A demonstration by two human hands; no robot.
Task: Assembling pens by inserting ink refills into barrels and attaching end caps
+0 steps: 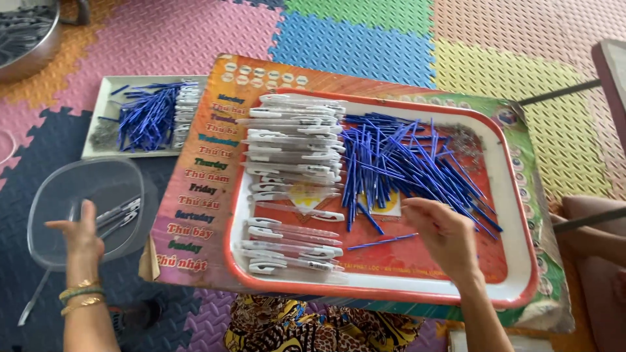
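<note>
Foam floor tiles [365,39] in pink, blue, green, yellow and dark navy lock together like puzzle pieces under everything we see. On them, across our lap, rests a printed board [195,195] with a column of coloured words down its left side. A red-rimmed tray [515,215] with a white border and an orange middle sits on this board. Inside it, white pen barrels [293,137] lie stacked in rows on the left, and a loose heap of blue refills [404,163] fills the centre.

Our right hand [443,234] reaches over the tray, fingers curled down at the near edge of the blue heap; we cannot tell whether they pinch a refill. One refill [381,242] lies alone just beside this hand.

Our left hand [81,231], bangles at the wrist, hovers with fingers spread over the rim of a clear plastic bowl [59,189] on the floor, which holds a few assembled pens [120,215].

Farther back, a second white tray [104,104] carries more refills and barrels. A metal basin [26,39] shows at the top left corner.
</note>
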